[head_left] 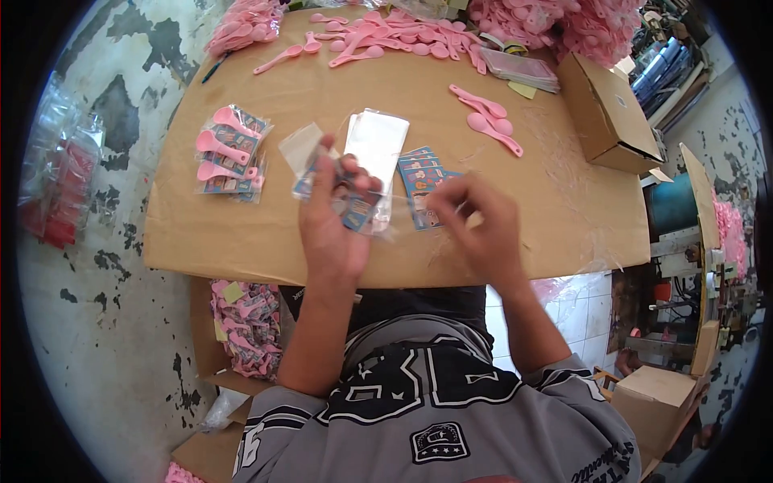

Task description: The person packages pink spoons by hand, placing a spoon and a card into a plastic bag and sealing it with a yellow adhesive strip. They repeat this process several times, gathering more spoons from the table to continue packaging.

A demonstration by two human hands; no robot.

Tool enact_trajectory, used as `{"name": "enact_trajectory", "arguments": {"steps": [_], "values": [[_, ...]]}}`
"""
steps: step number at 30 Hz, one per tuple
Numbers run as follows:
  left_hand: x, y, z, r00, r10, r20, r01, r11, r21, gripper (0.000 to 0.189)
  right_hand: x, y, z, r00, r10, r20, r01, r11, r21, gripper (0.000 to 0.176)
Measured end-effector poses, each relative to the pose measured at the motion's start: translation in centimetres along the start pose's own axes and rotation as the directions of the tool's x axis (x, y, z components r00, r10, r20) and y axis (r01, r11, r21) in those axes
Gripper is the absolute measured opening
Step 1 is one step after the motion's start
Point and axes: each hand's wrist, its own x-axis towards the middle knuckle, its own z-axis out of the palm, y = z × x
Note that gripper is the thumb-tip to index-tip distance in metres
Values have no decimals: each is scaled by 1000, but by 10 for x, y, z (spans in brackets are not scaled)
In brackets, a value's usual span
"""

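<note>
My left hand (332, 229) is palm up near the middle of the table, fingers curled around a small clear plastic bag (378, 228) with a blue printed card (358, 211) in it. To the right, my right hand (487, 221) has its thumb and fingertips pinched together; what lies between them, if anything, is too small and blurred to name. It hovers beside a fanned stack of blue printed cards (417, 171). Behind my left hand lies a stack of clear and white plastic bags (382, 133). Several pink measuring spoons (487, 122) rest loose beyond the cards.
Bagged pink spoons with cards (225, 153) lie at the left. A heap of pink spoons (394, 36) spreads along the back. A cardboard box (604, 113) stands at the right edge, near a stack of clear packets (522, 68). Below left, a carton holds packed spoons (245, 326).
</note>
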Motion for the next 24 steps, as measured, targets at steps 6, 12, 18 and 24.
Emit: {"name": "enact_trajectory", "arguments": {"steps": [6,12,18,24], "values": [[8,19,-7,988,142,-54,-138,988,70,37,45,85,-73,966,-230,-115,51,609,-792,25],[12,26,5,956,290,46,-293,942,165,46,40,83,-68,987,83,-136,-154,718,-679,30],[13,33,8,934,357,19,-355,922,155,49,16,42,-65,964,263,-27,-265,957,-122,29],[14,26,1,939,340,43,-343,925,165,51,-12,-6,-35,839,323,437,-484,811,330,26]]}}
